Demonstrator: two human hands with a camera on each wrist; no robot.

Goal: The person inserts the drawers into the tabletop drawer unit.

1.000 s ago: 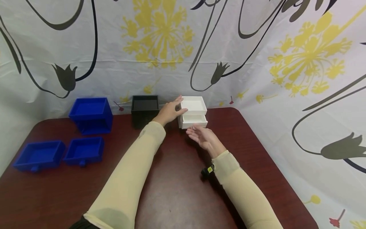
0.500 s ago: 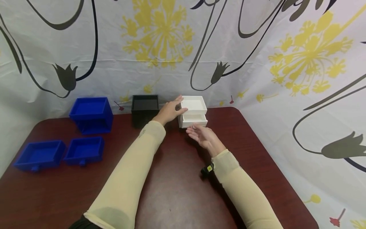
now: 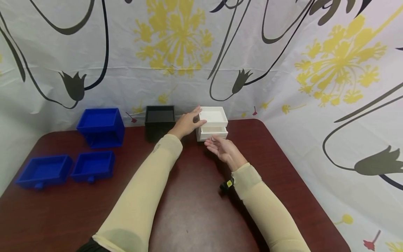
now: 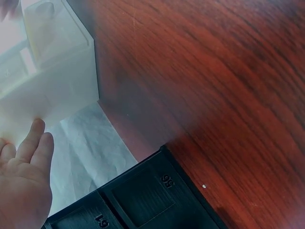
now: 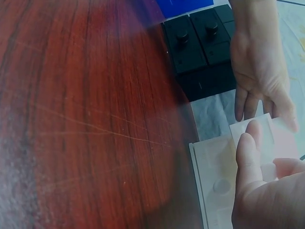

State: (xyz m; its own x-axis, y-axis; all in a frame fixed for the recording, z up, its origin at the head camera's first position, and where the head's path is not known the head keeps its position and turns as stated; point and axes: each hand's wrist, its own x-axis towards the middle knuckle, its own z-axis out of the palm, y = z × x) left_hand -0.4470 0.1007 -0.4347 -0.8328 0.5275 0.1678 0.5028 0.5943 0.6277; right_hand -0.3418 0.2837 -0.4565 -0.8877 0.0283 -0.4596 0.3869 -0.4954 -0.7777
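Note:
A small white drawer cabinet (image 3: 212, 115) stands near the back wall, with its upper drawer (image 3: 214, 135) partly pulled out. My left hand (image 3: 186, 123) rests against the cabinet's left side, fingers extended, its thumb reaching over the top edge. Fingertips touch the white side wall in the left wrist view. At the drawer front, my right hand (image 3: 225, 149) pinches the small knob (image 5: 268, 171) between thumb and fingers. Another round knob (image 5: 221, 186) shows on the cabinet face beside that drawer in the right wrist view.
Left of the white cabinet stands a black drawer cabinet (image 3: 159, 122). Farther left is a blue cabinet (image 3: 101, 126) with an open front. Two blue drawers (image 3: 44, 169) (image 3: 93, 166) lie on the dark red table (image 3: 189, 210). A patterned cloth (image 3: 126, 70) hangs behind.
The white drawer has slid slightly inward, and less of its inside shows. My right hand has shifted a little with it; my left hand keeps its place.

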